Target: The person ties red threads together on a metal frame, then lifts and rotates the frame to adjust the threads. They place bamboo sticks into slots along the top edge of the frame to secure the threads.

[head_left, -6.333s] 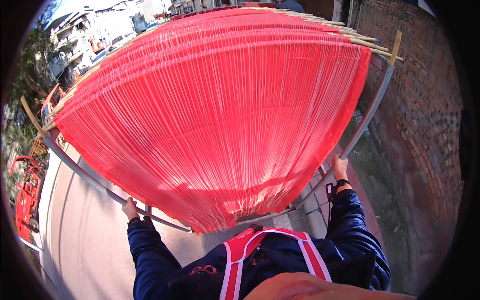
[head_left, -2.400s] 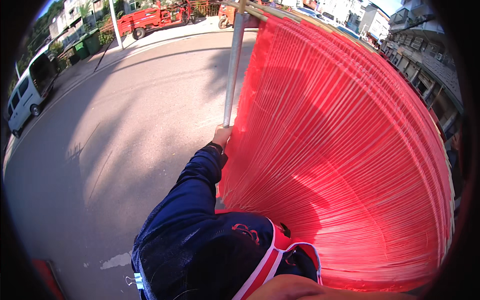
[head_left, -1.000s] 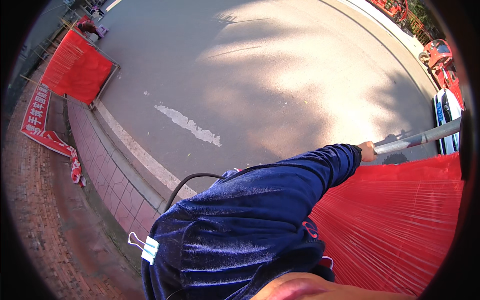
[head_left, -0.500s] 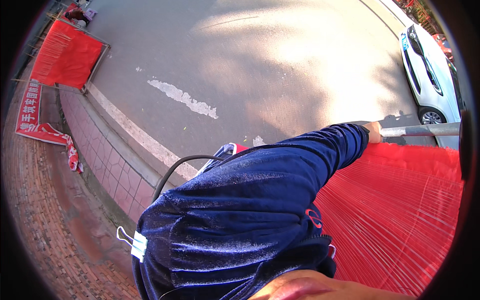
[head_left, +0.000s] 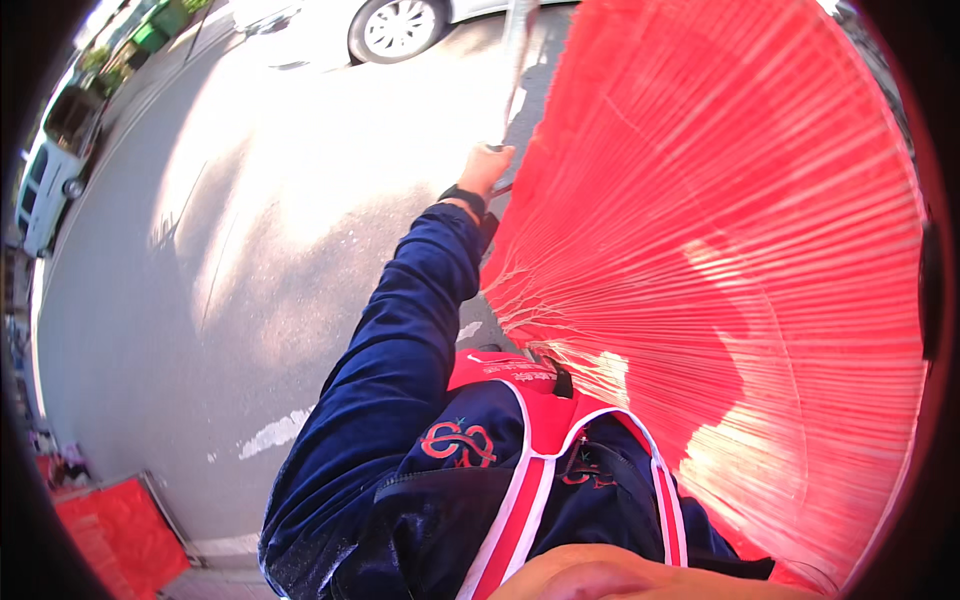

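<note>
My left hand (head_left: 485, 168), reaching forward with a dark band at the wrist, is closed around a grey metal pole (head_left: 516, 70). Beside the pole, a wide red sheet (head_left: 720, 200) fills the right side of the view, with many thin pale threads fanning across it. The threads gather into loose strands near my chest. I wear a red apron (head_left: 545, 420) with white edging over a dark blue velvet top. My right hand is not visible.
A white car's wheel (head_left: 398, 28) shows beyond the pole. At the far left stands a white van (head_left: 50, 190), with a green bin (head_left: 150, 38) farther up. Another red sheet on a frame (head_left: 125, 535) is at the lower left. Grey road (head_left: 150, 350) lies between.
My view has swung to the right, so the white car now appears at the top and more of the red sheet shows. My left hand still holds the pole.
</note>
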Available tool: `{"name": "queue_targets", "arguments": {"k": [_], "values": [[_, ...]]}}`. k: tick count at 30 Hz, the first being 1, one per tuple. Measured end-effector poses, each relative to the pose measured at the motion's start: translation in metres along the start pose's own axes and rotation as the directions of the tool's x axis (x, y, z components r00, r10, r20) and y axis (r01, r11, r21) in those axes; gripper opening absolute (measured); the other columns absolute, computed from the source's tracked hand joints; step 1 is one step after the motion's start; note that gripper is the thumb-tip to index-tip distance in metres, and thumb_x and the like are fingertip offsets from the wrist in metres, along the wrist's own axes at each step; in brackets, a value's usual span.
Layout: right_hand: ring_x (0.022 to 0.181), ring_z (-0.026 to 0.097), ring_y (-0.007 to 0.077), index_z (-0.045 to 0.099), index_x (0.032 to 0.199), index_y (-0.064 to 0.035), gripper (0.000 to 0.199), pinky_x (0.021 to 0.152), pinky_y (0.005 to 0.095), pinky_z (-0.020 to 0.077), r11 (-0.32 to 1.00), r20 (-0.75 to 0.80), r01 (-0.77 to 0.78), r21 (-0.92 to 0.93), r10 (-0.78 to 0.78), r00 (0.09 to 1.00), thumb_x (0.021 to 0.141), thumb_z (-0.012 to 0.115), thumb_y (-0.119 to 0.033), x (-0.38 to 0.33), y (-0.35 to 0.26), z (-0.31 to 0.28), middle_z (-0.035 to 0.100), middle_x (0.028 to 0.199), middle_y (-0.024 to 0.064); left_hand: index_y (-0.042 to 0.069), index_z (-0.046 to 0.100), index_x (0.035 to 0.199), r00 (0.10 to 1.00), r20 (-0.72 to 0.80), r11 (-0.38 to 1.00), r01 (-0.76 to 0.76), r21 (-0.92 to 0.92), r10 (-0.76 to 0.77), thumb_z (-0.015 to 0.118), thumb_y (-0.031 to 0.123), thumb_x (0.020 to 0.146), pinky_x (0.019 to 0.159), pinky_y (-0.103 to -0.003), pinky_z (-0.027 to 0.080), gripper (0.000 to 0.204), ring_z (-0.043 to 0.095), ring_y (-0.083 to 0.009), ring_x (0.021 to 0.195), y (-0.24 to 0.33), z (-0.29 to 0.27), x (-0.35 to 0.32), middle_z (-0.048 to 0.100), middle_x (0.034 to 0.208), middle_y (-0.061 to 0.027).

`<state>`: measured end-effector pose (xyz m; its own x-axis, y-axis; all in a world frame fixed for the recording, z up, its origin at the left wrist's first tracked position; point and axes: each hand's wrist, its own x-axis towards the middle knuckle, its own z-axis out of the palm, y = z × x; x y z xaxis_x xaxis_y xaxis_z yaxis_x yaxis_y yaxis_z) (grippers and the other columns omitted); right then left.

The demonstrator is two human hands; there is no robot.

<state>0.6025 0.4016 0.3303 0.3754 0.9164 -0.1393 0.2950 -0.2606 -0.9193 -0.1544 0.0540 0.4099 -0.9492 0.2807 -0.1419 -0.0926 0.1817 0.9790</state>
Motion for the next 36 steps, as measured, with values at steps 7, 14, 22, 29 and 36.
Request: {"name": "queue_targets", "arguments": {"k": [7,14,22,29,36], "values": [[0.062,0.065,0.0242,0.070,0.091,0.0104,0.042,0.055,0.0392,0.0528,1.000,-0.637,-0.002,0.011,0.008,0.771,0.086,0.065,-0.031,-0.067,0.093,-0.184,0.068,0.073,0.0141,0.006,0.064,0.093,0.986,0.136,0.984,0.077,0.161,-0.100,0.069,0.040,0.087,0.044,-0.033,0.050,0.034,0.064,-0.0173,0.067,0.021,-0.007,0.006,0.069,0.084,-0.0054],[0.064,0.063,0.0245,0.068,0.081,0.0064,0.038,0.062,0.0432,0.0485,0.991,-0.758,-0.121,-0.058,0.036,0.652,0.078,0.064,-0.031,-0.091,0.061,-0.167,0.064,0.068,0.0156,0.007,0.061,0.097,0.973,0.204,0.990,0.087,0.110,-0.108,0.066,0.043,0.090,0.051,-0.040,0.054,0.037,0.063,-0.0202,0.075,0.023,-0.006,0.011,0.064,0.086,-0.0046],[0.058,0.062,0.0211,0.068,0.076,0.0040,0.033,0.057,0.0398,0.0478,1.000,-0.735,-0.024,0.010,0.024,0.677,0.079,0.063,-0.029,-0.088,0.059,-0.157,0.061,0.059,0.0122,0.010,0.061,0.097,0.969,0.179,0.976,0.143,0.166,-0.172,0.064,0.043,0.087,0.060,-0.047,0.052,0.035,0.060,-0.0221,0.084,0.045,0.001,0.003,0.061,0.088,-0.0045],[0.068,0.069,0.0257,0.069,0.080,0.0013,0.035,0.066,0.0424,0.0516,0.998,-0.653,-0.070,0.006,0.056,0.756,0.080,0.064,-0.034,-0.110,0.031,-0.156,0.066,0.066,0.0153,0.003,0.053,0.128,0.982,0.037,0.961,0.174,0.216,-0.186,0.068,0.052,0.083,0.078,-0.065,0.046,0.069,0.055,-0.0370,0.113,0.036,0.005,0.008,0.060,0.122,-0.0152],[0.066,0.069,0.0282,0.067,0.079,0.0009,0.035,0.063,0.0423,0.0512,1.000,-0.562,-0.029,-0.002,0.023,0.827,0.082,0.065,-0.033,-0.118,0.024,-0.153,0.065,0.063,0.0158,-0.012,0.062,0.099,1.000,0.005,0.990,-0.029,0.140,0.028,0.064,0.042,0.089,0.071,-0.047,0.046,0.055,0.058,-0.0295,0.080,-0.062,0.019,-0.076,0.066,0.092,-0.0178]]}}
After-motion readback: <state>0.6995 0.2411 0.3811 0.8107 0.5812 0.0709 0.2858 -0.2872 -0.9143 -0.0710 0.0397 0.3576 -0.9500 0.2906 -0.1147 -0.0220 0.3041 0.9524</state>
